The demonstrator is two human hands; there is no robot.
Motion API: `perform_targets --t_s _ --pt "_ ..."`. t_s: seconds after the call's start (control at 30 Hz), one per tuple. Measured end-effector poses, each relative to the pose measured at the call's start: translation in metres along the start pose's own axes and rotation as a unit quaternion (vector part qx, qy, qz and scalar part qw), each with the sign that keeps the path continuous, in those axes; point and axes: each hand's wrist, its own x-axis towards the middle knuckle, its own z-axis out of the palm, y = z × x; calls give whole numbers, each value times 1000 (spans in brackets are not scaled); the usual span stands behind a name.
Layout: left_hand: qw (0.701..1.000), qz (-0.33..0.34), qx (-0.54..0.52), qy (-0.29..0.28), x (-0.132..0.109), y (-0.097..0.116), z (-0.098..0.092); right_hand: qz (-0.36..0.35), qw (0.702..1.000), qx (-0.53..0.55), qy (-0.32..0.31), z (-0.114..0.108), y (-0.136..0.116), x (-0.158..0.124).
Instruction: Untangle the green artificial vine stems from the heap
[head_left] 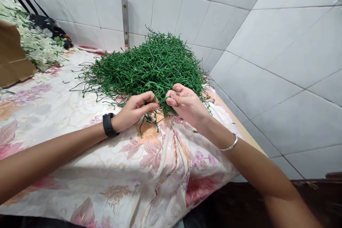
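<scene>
On the pale-edged table (246, 133) with white flower-printed cloth (101, 160), the left hand (140, 109) and the right hand (185, 103) pinch thin green plastic-looking stems (161, 100); only these few seem in work, with the big tangled green heap (160, 64) behind apparently left.

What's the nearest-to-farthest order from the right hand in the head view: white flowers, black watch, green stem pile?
1. Green stem pile: right beside the right hand, reaching beyond it.
2. Black watch: to the hand's left.
3. White flowers: far left, toward the back.
</scene>
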Motion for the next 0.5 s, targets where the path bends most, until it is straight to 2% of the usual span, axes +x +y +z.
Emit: perform_targets --t_s 0.2,0.5 --pt "999 10 14 50 -3 -3 8 -4 1000 6 4 3 -2 0" --pt "997 9 -18 74 -3 -4 11 -32 999 -5 7 4 -6 3"
